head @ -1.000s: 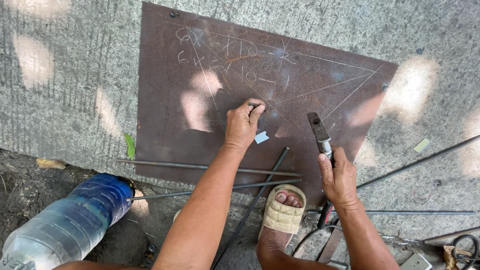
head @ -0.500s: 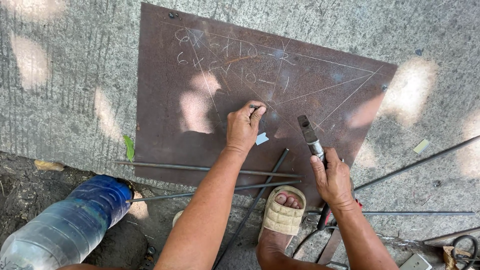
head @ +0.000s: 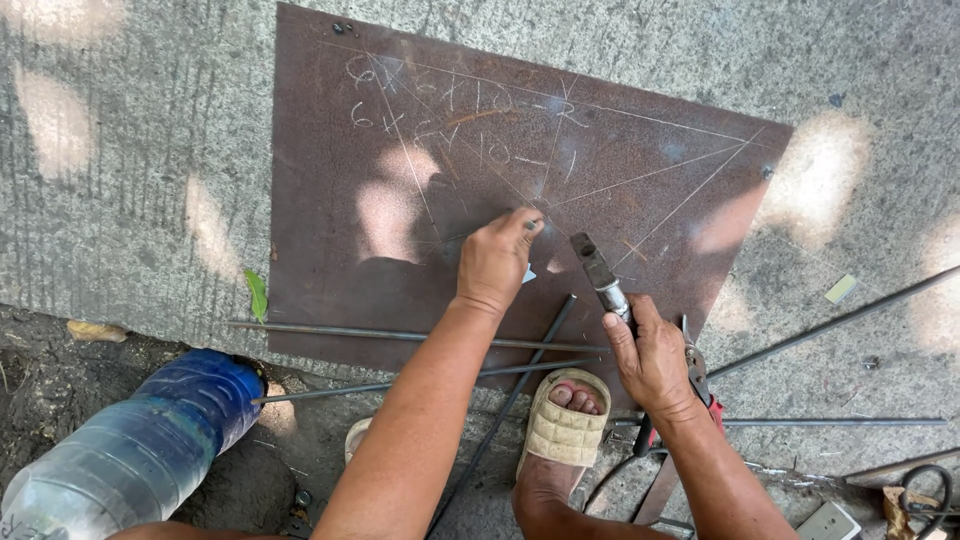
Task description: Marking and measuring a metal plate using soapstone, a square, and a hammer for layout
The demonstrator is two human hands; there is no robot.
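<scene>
The left hand (head: 497, 262) pinches one small punch (head: 531, 225) tip-down on the single rusty plate (head: 420, 200), while just to its right the right hand (head: 652, 358) grips one hammer (head: 598, 272), its long axis slanting up-left toward the punch, with five thin rods (head: 400, 337) lying nearer the person.

Rough grey concrete floor (head: 120, 180) dappled with sunlight, bare dirt strip (head: 60, 400) along its near edge

Metal sheet (head: 420, 200) laid flat on concrete ground (head: 130, 180)

Thin rods (head: 400, 336) are laid across its near edge; a water bottle (head: 130, 450) is placed left of them.
</scene>
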